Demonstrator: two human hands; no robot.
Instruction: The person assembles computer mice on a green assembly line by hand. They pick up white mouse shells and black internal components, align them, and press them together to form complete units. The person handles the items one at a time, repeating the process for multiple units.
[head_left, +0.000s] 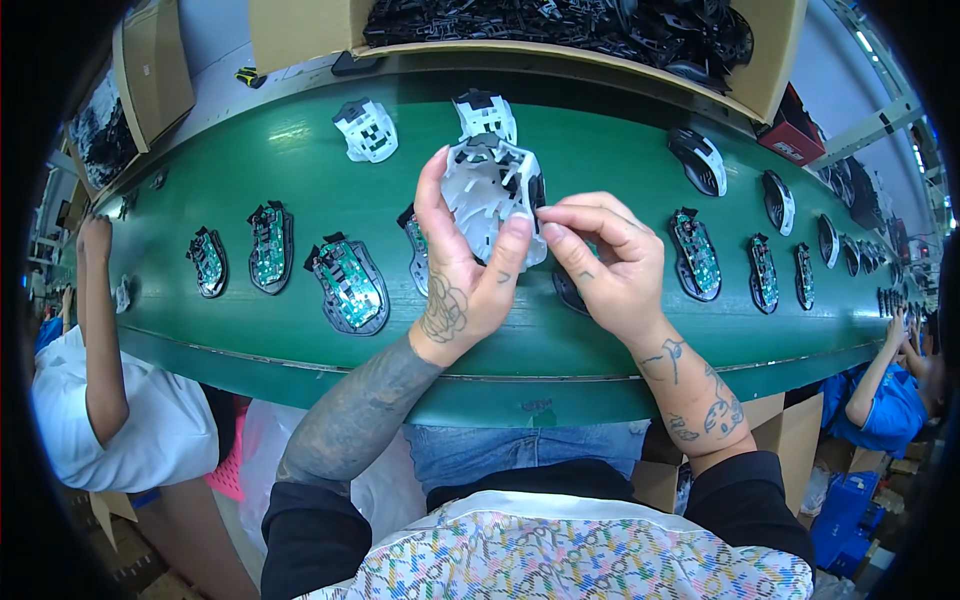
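Note:
My left hand (pixel 462 285) holds a white computer mouse shell (pixel 482 195), its hollow, ribbed inside turned up towards me. Fingers wrap its left side while the thumb presses near its lower right. Along the shell's right wall sits a narrow black side piece (pixel 538 192). Thumb and forefinger of my right hand (pixel 615 265) pinch together at that piece's lower end; the fingertips hide whether it is fully seated. Just beyond the held shell lies another white shell (pixel 488 116) with a black front. Partly behind my hands are mouse bases, one with a green circuit board (pixel 416 240).
On the green conveyor belt (pixel 590 130) lie a white shell (pixel 368 132), several mouse bases with circuit boards (pixel 347 285), and black-and-white mice (pixel 698 162) to the right. A cardboard box (pixel 560 52) of black parts stands beyond. Co-workers sit at both sides, one in a white sleeve (pixel 130 410).

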